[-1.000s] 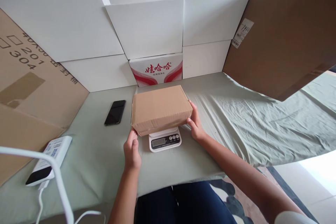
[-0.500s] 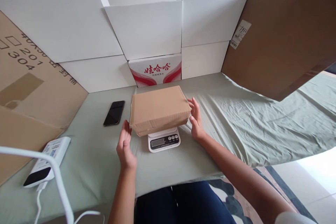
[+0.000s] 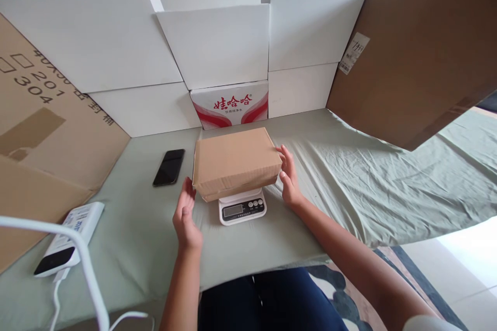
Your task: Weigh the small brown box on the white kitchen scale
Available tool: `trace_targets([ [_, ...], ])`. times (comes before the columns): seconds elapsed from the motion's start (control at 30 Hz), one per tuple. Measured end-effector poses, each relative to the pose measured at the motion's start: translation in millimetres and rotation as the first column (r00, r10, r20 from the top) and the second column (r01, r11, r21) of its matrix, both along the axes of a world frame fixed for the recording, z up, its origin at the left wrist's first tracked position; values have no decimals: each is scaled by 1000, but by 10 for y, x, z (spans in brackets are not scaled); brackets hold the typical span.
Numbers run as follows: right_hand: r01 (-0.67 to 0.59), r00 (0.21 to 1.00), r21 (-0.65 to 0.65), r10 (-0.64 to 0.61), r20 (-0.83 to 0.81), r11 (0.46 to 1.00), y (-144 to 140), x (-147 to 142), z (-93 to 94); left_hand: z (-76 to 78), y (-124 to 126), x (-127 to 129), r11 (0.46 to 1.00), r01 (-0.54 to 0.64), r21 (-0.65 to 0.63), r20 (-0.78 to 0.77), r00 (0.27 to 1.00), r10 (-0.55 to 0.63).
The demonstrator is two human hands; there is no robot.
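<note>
A brown cardboard box rests on top of a small white kitchen scale. The scale's display and buttons show in front, while its platform is hidden under the box. My left hand is open beside the box's left front corner, fingertips close to it; whether they touch I cannot tell. At the right end, my right hand has its fingers apart and slightly curved near the box's side, with the thumb by the front corner. Neither hand is wrapped round the box.
A black phone lies left of the box on the green cloth. Farther left is a white power bank with a cable. White boxes and a red-and-white carton stand behind; large cardboard boxes flank the sides.
Almost nothing differs. The view has tilted very slightly, and both hands stay beside the box on the scale.
</note>
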State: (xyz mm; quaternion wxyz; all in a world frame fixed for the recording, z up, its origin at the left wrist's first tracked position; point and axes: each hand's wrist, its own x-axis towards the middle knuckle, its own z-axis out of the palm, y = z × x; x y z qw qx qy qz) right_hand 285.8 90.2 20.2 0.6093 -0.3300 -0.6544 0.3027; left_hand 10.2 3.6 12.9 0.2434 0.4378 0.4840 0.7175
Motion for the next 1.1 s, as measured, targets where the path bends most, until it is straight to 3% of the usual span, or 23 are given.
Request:
trace_targets([
  [0.2, -16, 998, -42, 19, 61, 999, -69, -11, 68, -92, 1, -28, 995, 44, -86, -20, 999, -46],
  [0.47, -25, 997, -59, 29, 66, 998, -95, -42, 66, -119, -3, -23, 990, 92, -110, -42, 994, -97],
  [0.67, -20, 998, -5, 20, 61, 1000, -97, -72, 135, -49, 56, 26, 995, 41, -90, 122, 992, -30],
  [0.77, -16, 998, 35, 13, 66, 999, 33, -121, 271, 109, 276, -19, 999, 50, -17, 166, 985, -47],
  [0.87, 22, 996, 44, -26, 80, 999, 331, -193, 368, 217, 655, -90, 995, 95, -7, 164, 982, -93],
  [1.0, 15, 999, -23, -14, 33, 1000, 809, -317, 279, 140, 1154, -128, 984, 161, -71, 158, 976, -148],
  [1.1, -3, 1000, -90, 3, -10, 996, 1020, -399, 131, 1, 1337, -141, 980, 180, -84, 146, 975, -167],
])
